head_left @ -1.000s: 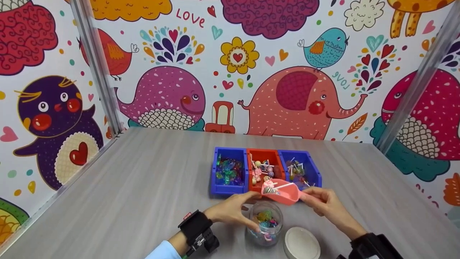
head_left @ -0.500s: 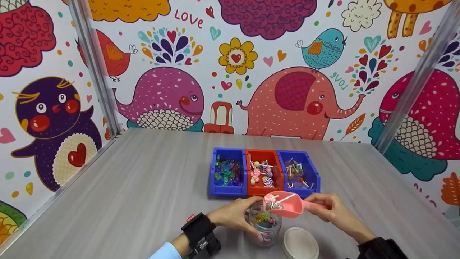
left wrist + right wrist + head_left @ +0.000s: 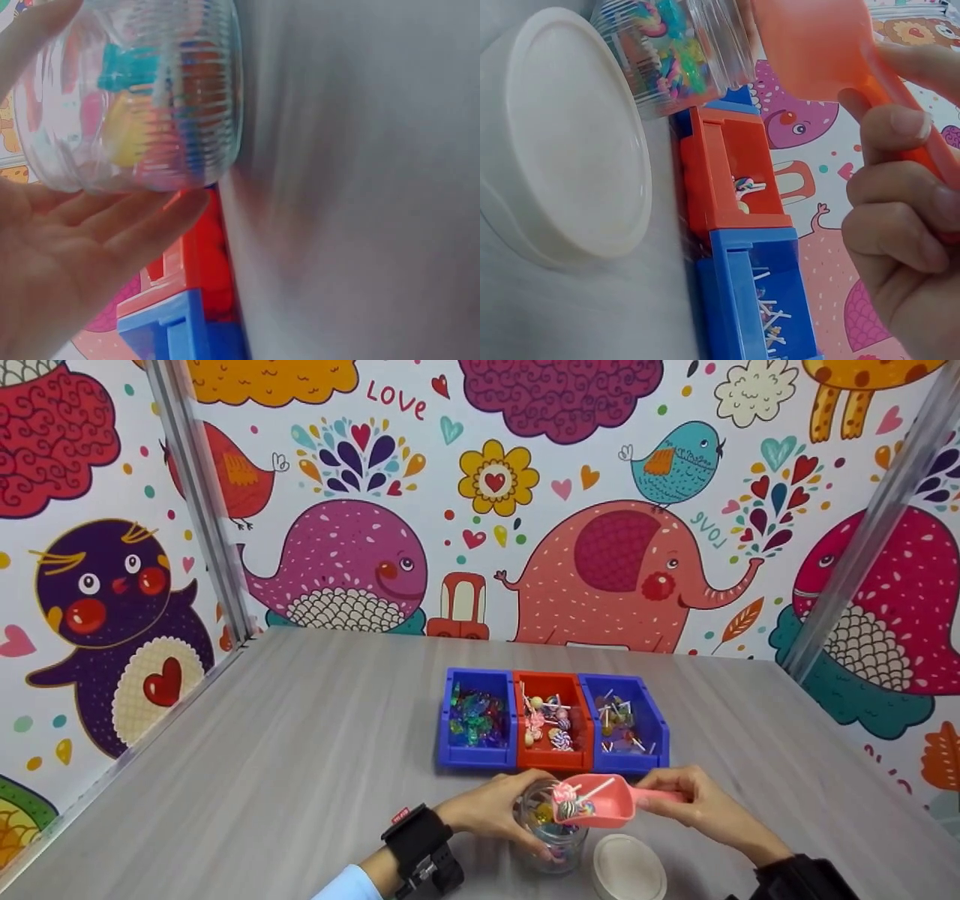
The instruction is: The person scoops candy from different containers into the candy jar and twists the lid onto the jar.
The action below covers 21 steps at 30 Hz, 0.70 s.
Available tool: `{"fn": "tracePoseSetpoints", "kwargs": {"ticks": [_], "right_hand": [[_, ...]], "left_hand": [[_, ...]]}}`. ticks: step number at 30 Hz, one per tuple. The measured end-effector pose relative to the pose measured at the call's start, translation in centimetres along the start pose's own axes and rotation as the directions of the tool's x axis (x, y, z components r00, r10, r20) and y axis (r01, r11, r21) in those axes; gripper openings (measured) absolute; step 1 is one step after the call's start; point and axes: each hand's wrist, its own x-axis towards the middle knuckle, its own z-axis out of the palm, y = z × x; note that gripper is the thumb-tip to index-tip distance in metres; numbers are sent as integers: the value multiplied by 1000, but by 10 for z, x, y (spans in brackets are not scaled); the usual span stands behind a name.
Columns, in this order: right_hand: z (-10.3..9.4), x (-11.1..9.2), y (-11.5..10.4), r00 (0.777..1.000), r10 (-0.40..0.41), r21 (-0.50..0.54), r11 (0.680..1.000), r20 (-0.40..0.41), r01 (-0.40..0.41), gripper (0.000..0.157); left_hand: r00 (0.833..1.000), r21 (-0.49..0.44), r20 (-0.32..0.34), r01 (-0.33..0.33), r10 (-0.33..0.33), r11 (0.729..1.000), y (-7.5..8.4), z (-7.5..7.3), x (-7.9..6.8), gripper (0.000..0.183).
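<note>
My left hand (image 3: 491, 811) wraps thumb and fingers round a clear glass jar (image 3: 561, 851) standing on the table. Colourful small pieces (image 3: 131, 127) lie inside it, shown through the glass in the left wrist view. In my right hand (image 3: 701, 808) is the handle of a pink scoop (image 3: 613, 802), its bowl level and overlapping the jar's open mouth in the head view. Several lollipops (image 3: 568, 808) rest in the scoop, sticks pointing right. The right wrist view shows the underside of the scoop's bowl and the fingers curled round its handle.
A round white lid (image 3: 628, 866) lies right of the jar. Behind stand three joined bins: a left blue bin (image 3: 476, 757) with shiny coloured pieces, a red bin (image 3: 553, 760) and a right blue bin (image 3: 630, 762), both with lollipops. Patterned walls (image 3: 480, 532) border the table.
The right hand has brought the loaded scoop from the front of the red bin toward me, to the jar's mouth. The left hand keeps its hold on the jar.
</note>
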Motion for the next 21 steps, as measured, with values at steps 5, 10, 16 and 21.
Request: {"fn": "tracePoseSetpoints", "kwargs": {"ticks": [5, 10, 16, 21], "right_hand": [[-2, -1, -2, 1000, 6, -21, 1000, 6, -6, 20], [-4, -1, -6, 1000, 12, -61, 998, 12, -11, 18], [-6, -1, -9, 999, 7, -90, 996, 31, -4, 18], [-7, -1, -13, 999, -2, -124, 992, 34, 7, 17]], "left_hand": [[1000, 5, 5, 23, -23, 1000, 1, 0, 0, 71], [1000, 38, -2, 11, -11, 999, 2, -1, 0, 71], [1000, 56, 2, -1, 1, 998, 2, -1, 0, 70], [1000, 42, 4, 8, -8, 999, 1, -2, 0, 70]]}}
